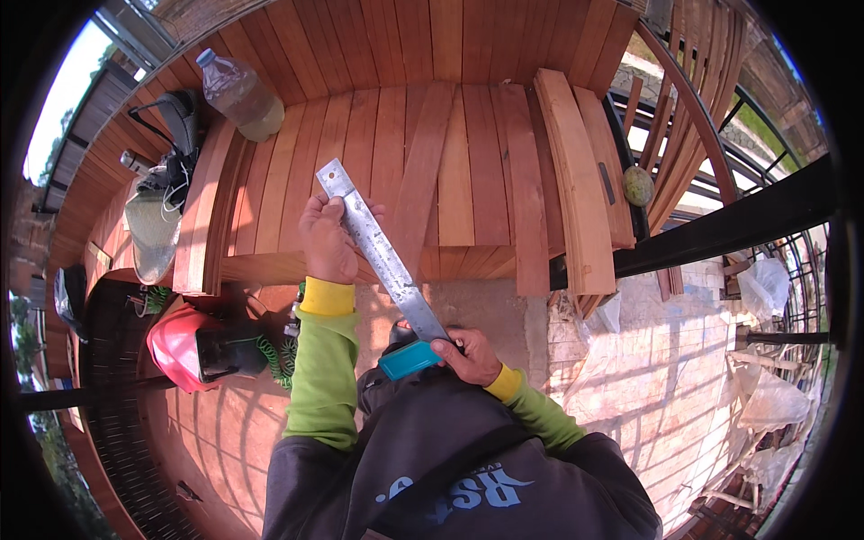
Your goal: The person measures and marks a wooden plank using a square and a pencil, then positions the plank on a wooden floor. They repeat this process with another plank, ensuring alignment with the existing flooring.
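A try square with a worn metal blade (382, 254) and a teal handle (409, 359) slants across in front of my body. My left hand (331, 238) is closed round the blade near its far end, which has a small hole. Where blade and handle meet, my right hand (472, 356) grips the square, thumb on top. Beyond my hands stretches a wooden bench of reddish slats (360, 135); the square is held above its near edge and the floor.
On the bench, a large bottle of cloudy liquid (241, 97) stands at the back left. Loose boards (576, 180) lie to the right, beside a roundish green fruit (638, 187). A black metal bar (720, 225) crosses at right. A red, hood-like object (184, 346) sits below left near green coiled hose (277, 360).
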Action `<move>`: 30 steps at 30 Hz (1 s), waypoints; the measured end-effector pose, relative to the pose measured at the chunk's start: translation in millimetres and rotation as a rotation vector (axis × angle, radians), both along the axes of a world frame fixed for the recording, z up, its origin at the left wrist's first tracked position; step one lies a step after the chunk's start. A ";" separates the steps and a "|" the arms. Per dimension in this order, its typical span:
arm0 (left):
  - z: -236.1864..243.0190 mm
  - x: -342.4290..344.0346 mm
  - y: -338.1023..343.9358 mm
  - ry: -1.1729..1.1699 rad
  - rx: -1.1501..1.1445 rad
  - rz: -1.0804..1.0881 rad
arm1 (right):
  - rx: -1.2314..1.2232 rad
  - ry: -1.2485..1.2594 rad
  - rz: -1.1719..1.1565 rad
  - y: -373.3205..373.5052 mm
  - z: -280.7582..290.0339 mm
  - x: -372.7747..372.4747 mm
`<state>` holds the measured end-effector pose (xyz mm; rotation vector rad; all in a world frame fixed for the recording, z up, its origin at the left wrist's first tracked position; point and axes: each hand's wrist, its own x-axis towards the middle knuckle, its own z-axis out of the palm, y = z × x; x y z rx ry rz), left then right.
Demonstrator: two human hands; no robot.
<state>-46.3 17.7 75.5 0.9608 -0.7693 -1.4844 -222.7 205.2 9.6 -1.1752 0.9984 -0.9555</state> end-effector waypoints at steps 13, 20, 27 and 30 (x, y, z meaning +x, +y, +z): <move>-80.2 79.6 105.7 -0.234 0.373 0.052 | 0.225 -0.297 -0.378 -39.2 -1.6 -20.3; -114.6 89.4 156.8 -0.195 0.549 0.125 | 0.263 -0.345 -0.567 -78.8 -19.5 -55.7; -114.0 77.9 160.5 -0.203 0.551 0.145 | 0.336 -0.241 -0.557 -124.1 -28.5 -76.7; -117.5 79.2 158.5 -0.218 0.525 0.151 | 0.359 -0.245 -0.581 -133.3 -31.1 -76.8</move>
